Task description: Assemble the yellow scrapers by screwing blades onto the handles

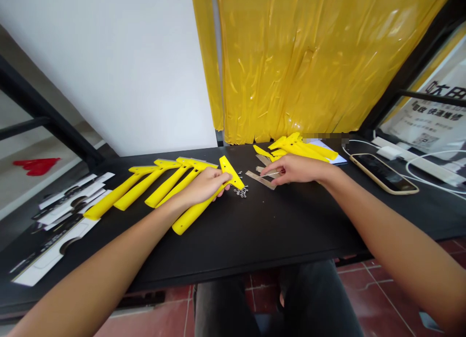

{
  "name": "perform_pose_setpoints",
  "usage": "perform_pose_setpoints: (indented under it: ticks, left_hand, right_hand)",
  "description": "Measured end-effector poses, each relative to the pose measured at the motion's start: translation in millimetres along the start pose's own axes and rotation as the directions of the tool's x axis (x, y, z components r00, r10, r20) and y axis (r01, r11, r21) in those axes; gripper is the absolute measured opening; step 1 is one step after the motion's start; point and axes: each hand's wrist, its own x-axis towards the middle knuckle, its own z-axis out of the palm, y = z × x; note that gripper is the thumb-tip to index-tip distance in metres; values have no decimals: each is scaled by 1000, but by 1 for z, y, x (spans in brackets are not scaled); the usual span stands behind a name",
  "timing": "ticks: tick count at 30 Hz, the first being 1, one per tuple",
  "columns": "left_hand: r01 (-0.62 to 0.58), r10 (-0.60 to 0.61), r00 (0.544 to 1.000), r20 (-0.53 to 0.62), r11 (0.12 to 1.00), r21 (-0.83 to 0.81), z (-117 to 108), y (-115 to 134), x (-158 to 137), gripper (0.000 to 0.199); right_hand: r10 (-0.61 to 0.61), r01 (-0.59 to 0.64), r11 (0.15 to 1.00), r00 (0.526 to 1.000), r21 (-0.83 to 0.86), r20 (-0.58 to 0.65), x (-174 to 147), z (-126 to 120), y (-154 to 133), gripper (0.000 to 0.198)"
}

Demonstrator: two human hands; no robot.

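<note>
My left hand (207,185) grips a yellow T-shaped scraper handle (194,215) near its head, with the wide end tilted up to the right. Small screws and nuts (241,192) lie on the table just below that head. My right hand (289,170) pinches a thin, shiny metal piece (271,174); whether it is a rod or a blade edge I cannot tell. Beneath those fingers rest flat brownish strips (267,183). Several more yellow scraper handles (138,189) lie in a slanted row left of my left hand, partly covered by it.
Behind my right hand is a pile of yellow parts (294,145) on a white sheet (327,150). A phone (384,173), white cables and a power strip (418,160) occupy the right side. Black-and-white cardboard pieces (51,257) lie at left. Yellow plastic sheeting (309,65) hangs behind the black table (255,244).
</note>
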Motion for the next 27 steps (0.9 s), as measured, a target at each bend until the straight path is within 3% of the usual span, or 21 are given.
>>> perform_pose_setpoints:
  ticks: [4, 15, 21, 27]
  left_hand:
    - [25, -25, 1000, 10, 1000, 18, -1, 2, 0, 35]
    - [25, -26, 998, 59, 999, 25, -2, -1, 2, 34]
    - [-4, 4, 990, 143, 1000, 1, -6, -5, 3, 36]
    - [-10, 10, 980, 200, 1000, -2, -10, -3, 2, 36]
  right_hand:
    - [-71, 70, 997, 996, 22, 59, 4, 2, 5, 69]
    - [-71, 72, 997, 984, -2, 164, 11, 9, -3, 114]
    - [-58, 66, 997, 968, -27, 244, 21, 5, -7, 110]
    - [-14, 17, 1000, 983, -17, 183, 22, 11, -3, 98]
